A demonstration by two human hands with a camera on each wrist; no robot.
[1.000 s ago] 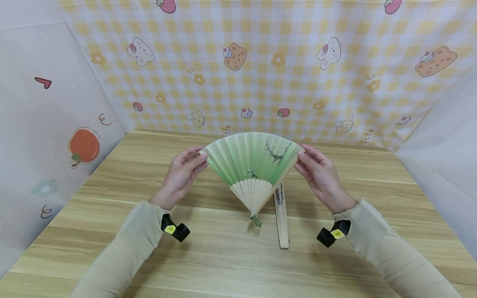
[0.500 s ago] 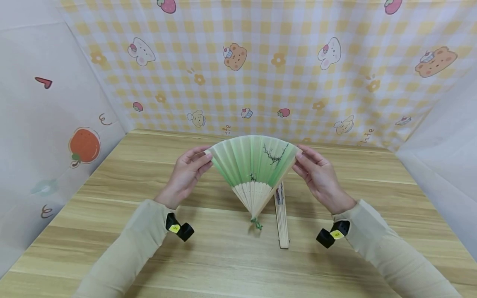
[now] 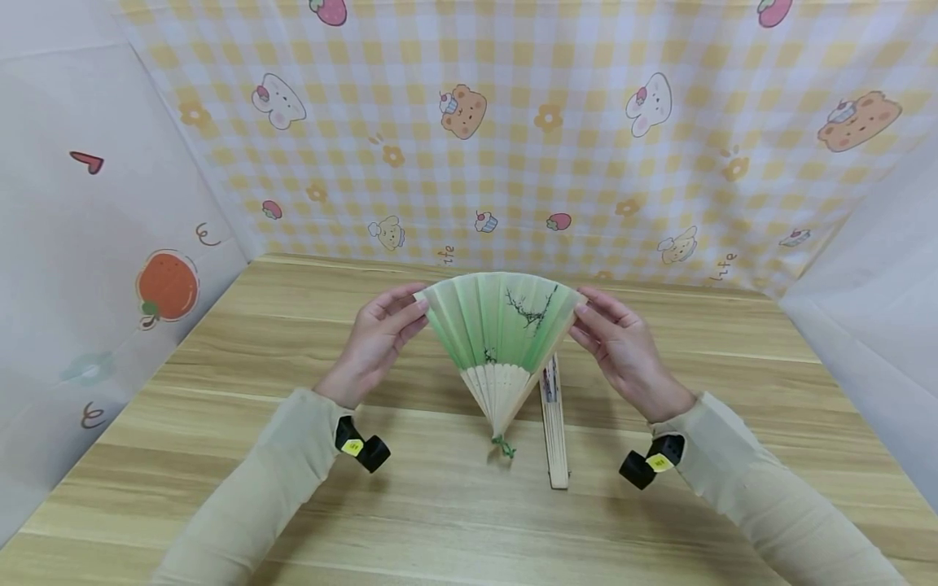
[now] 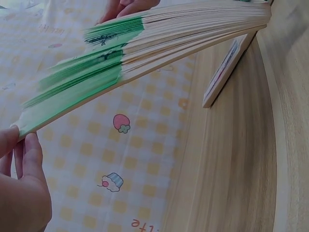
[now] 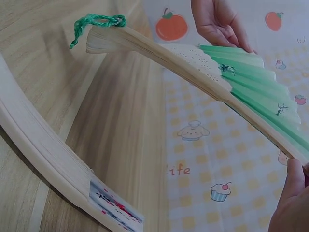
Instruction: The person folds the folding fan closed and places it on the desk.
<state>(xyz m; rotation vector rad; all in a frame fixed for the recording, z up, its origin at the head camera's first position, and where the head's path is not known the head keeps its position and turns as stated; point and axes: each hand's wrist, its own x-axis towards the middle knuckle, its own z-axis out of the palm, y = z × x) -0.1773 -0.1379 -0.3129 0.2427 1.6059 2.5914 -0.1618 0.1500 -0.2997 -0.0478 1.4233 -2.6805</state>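
A green folding fan [image 3: 493,321] with pale ribs is partly spread between my two hands, its pivot end pointing down toward me. My left hand [image 3: 377,342] pinches its left outer corner between thumb and fingers. The opposite corner is pinched by my right hand [image 3: 623,346]. A dark branch drawing shows on the fan's right half. From the pivot hangs a green cord [image 5: 100,21]. In the left wrist view the folds of the green fan [image 4: 77,89] bunch up, and the left thumb and fingers grip its lower edge.
A second, folded fan [image 3: 554,431] lies on the wooden table [image 3: 440,521], just right of the green fan's pivot. Behind the table hangs a yellow checked cloth [image 3: 506,163]. A white cloth [image 3: 44,268] stands along the left side.
My left hand has moved right, toward my right hand, which has shifted slightly left. The green fan has narrowed and dropped a little. The folded fan has stayed in place.
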